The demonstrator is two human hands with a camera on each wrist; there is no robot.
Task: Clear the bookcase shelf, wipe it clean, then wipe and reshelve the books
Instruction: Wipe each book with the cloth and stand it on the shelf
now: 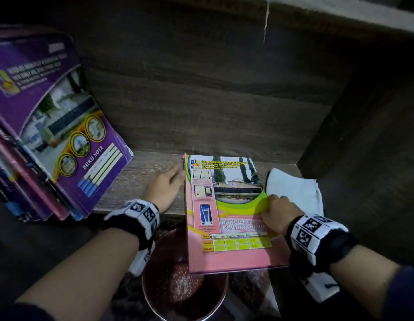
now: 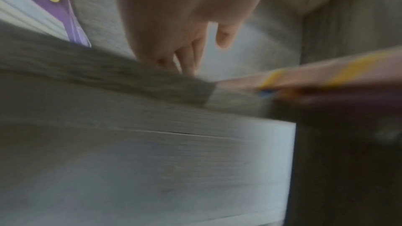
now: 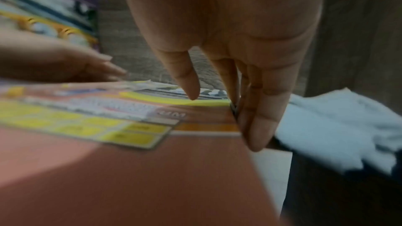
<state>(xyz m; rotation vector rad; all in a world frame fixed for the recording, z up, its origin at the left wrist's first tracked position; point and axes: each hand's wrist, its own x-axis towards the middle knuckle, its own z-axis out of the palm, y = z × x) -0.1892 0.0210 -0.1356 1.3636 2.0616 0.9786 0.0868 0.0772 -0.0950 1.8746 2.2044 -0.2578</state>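
Nearest, below the shelf edge, stands a round metal pot [image 1: 185, 288] with a reddish inside. Above it the pink book [image 1: 226, 212] lies flat, its far end on the wooden shelf [image 1: 141, 167] and its near end jutting past the edge. The right hand [image 1: 278, 215] pinches its right edge, thumb on top. The left hand [image 1: 164, 186], fingers straight, seems to touch the book's left edge. A white cloth [image 1: 296, 191] lies just right. Leaning books [image 1: 55, 126] stand at far left against the dark wood back panel [image 1: 213, 89].
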